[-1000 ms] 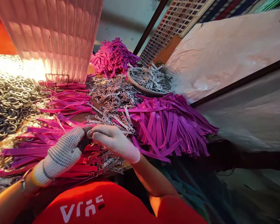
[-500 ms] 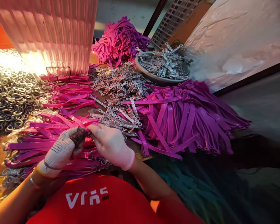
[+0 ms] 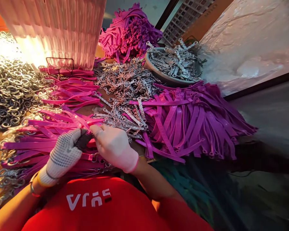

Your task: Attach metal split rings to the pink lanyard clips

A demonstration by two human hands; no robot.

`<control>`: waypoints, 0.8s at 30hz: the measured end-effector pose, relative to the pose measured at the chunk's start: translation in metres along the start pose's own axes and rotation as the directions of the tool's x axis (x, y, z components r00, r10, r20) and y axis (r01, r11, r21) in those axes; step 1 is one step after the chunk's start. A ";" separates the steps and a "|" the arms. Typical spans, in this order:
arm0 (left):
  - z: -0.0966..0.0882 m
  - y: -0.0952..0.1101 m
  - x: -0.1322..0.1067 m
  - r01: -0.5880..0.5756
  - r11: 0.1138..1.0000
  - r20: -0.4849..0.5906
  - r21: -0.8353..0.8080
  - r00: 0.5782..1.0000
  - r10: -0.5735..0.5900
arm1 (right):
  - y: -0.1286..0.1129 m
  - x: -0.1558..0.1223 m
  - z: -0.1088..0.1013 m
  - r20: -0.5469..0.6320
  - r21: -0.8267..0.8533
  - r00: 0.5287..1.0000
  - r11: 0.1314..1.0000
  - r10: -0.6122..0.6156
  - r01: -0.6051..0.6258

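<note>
My left hand (image 3: 62, 154), in a white dotted glove with a dark thumb tip, is closed in a pinch against my right hand (image 3: 113, 146), which wears a thin pale glove and is also closed. Both hands meet over a pile of pink straps with metal rings (image 3: 50, 138). What they pinch between them is hidden by the fingers. Loose metal link pieces (image 3: 125, 118) lie just beyond my right hand's fingertips.
A heap of purple straps (image 3: 190, 122) lies to the right. A bowl of metal clasps (image 3: 175, 64) sits at the back, with more clasps (image 3: 125, 78) spread beside it. Metal rings (image 3: 7, 93) cover the left. A ribbed pink lamp shade (image 3: 55, 29) stands behind.
The view has shifted a little, so the table sits higher and more to the right. My hands stay pinched together at the same spot over the pink straps.
</note>
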State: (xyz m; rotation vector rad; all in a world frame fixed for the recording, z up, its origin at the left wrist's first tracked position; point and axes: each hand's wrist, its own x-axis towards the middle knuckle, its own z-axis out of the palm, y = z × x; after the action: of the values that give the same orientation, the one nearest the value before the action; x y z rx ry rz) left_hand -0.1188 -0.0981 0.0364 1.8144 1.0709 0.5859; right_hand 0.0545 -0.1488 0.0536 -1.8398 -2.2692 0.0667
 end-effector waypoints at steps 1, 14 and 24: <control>0.000 -0.003 0.000 -0.056 0.994 0.009 0.095 0.998 0.055 | 0.000 0.000 0.001 -0.018 0.000 1.000 1.000 0.011 -0.011; 0.005 -0.016 -0.004 -0.036 0.994 -0.015 -0.102 0.999 0.034 | 0.003 -0.004 0.008 0.045 0.140 0.999 0.990 0.021 -0.027; -0.017 -0.014 0.005 -0.073 0.993 0.078 -0.094 0.994 0.081 | 0.002 -0.014 0.029 -0.088 -0.001 0.978 0.982 -0.188 0.189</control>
State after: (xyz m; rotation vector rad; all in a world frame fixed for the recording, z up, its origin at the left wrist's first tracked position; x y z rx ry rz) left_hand -0.1347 -0.0830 0.0313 1.7904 0.9084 0.5923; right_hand 0.0535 -0.1593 0.0232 -1.5821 -2.3656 -0.0356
